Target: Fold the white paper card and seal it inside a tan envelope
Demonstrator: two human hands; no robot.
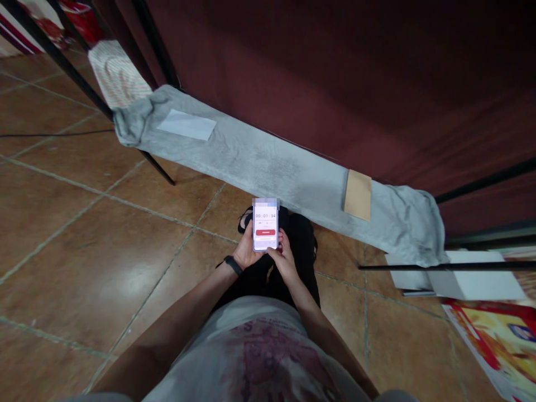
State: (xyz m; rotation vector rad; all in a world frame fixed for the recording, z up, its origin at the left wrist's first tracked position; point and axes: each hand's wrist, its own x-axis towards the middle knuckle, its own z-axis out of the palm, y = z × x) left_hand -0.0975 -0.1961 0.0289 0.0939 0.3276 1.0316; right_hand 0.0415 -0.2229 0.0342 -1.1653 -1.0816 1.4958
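A lit smartphone (pixel 265 226) is held upright in front of my body, its screen showing a timer at 00:01:34 and a red button. My left hand (pixel 247 250) is closed round the phone's left side and lower back, with a dark band on that wrist. At the lower right corner, my right hand (pixel 285 255) grips the phone too, its thumb at the bottom edge of the screen and its fingers along the right side. Just beyond the phone runs a long narrow board covered with grey cloth (pixel 268 162).
On the cloth lie a white paper slip (pixel 187 124) and a tan cardboard piece (pixel 358 194). Behind hangs a dark red curtain (pixel 335 72). Black metal legs (pixel 157 166) stand on the tiled floor (pixel 138 268). White boxes (pixel 481 273) and a colourful package (pixel 498 340) lie right.
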